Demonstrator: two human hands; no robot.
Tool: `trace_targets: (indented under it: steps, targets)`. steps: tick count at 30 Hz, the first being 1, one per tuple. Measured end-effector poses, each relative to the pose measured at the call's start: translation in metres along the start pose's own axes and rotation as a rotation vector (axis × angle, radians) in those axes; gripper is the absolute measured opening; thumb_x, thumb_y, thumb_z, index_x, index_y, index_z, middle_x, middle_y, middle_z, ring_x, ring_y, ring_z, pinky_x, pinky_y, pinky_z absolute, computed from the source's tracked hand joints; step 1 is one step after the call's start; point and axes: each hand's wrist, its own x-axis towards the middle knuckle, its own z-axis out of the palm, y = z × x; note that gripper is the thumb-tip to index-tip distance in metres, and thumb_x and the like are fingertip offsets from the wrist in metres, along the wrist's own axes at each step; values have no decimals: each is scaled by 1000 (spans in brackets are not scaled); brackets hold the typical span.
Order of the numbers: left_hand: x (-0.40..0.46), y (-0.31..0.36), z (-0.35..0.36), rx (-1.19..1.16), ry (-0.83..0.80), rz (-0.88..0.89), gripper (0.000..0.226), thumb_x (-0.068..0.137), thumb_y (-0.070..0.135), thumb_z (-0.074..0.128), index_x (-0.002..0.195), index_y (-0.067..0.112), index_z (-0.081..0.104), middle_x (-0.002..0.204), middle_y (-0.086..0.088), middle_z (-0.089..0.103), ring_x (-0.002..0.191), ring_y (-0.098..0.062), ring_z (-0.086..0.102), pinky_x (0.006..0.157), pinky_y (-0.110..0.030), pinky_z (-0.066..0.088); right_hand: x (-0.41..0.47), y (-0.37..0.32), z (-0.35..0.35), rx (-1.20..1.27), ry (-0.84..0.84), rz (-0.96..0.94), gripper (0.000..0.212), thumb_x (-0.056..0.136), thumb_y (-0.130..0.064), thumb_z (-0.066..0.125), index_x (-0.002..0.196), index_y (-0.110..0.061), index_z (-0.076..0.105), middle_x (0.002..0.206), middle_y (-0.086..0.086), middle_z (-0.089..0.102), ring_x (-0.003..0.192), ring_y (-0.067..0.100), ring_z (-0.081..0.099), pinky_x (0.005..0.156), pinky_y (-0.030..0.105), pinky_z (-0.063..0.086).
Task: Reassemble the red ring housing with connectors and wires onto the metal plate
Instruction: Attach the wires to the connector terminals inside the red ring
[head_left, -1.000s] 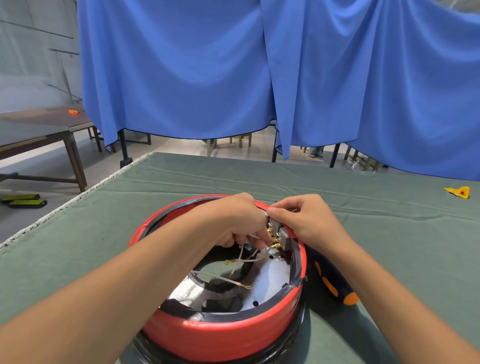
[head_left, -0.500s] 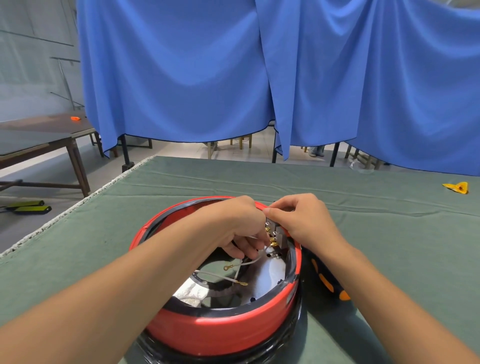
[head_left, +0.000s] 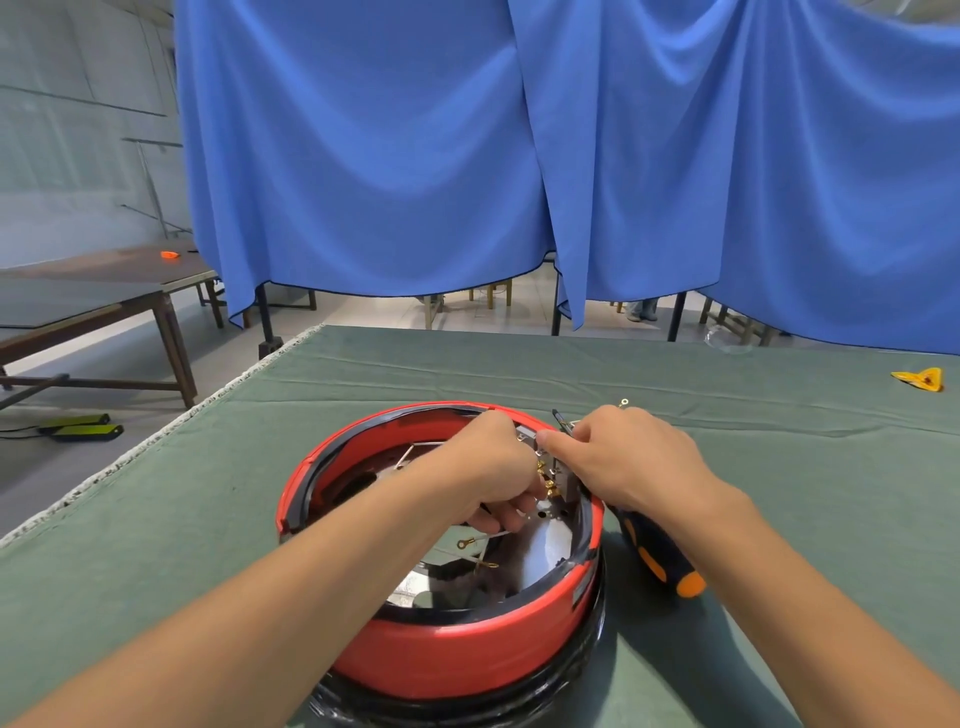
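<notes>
Sitting nearest on the green-covered desk (head_left: 208, 519), the red ring housing (head_left: 457, 654) rests on a black base, its wall facing the camera. Inside it lies the shiny metal plate (head_left: 540, 561), with thin white wires (head_left: 467, 558) ending in small brass ring terminals crossing above it. Just to the right of the housing, a black screwdriver handle with orange patches (head_left: 665, 561) lies on the cloth, partly under the right forearm.

Both forearms reach over the housing to its far right rim. The left hand (head_left: 488, 473) has its fingers curled down inside the ring, pinching a white wire close to the connector block (head_left: 558, 475), a grey piece with brass terminals standing at the rim. The right hand (head_left: 623, 457) grips that block from the outer side, thumb tip pressed on its top edge, fingers curled round it. A loose brass ring terminal (head_left: 623, 402) pokes up just beyond the right hand.

Farther off, a yellow triangular object (head_left: 922, 379) lies near the desk's right far edge. Beyond the desk hangs a blue curtain (head_left: 467, 156), with a brown side table (head_left: 104, 291) at the left carrying a small orange item (head_left: 169, 255).
</notes>
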Motion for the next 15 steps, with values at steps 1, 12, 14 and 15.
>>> trace_targets:
  steps: [1,12,14,15]
  targets:
    - [0,-1,1,-1,-4,10,25,96,5,42,99,-4,65,63,-9,55,46,-17,50,44,-22,40,0,1,0,17,-8,-3,59,89,-66,39,57,-18,51,59,-3,57,63,18,56,51,27,34]
    - [0,-7,3,-33,34,72,17,93,6,49,88,1,65,56,-4,59,36,-9,52,36,-16,38,6,7,5,48,-18,-65,57,91,-63,40,60,-17,56,53,-2,51,58,19,52,50,28,35]
    - [-1,-8,4,-26,54,78,18,93,7,50,86,2,65,57,-4,60,40,-10,53,37,-17,37,7,8,5,48,-16,-80,57,91,-62,40,60,-17,56,53,-3,51,56,18,51,50,28,35]
    - [-1,-8,4,-43,59,77,18,93,8,51,84,2,66,58,-4,60,43,-12,54,38,-17,37,7,9,5,51,-18,-87,57,91,-62,40,61,-17,57,52,-3,51,55,17,50,50,28,35]
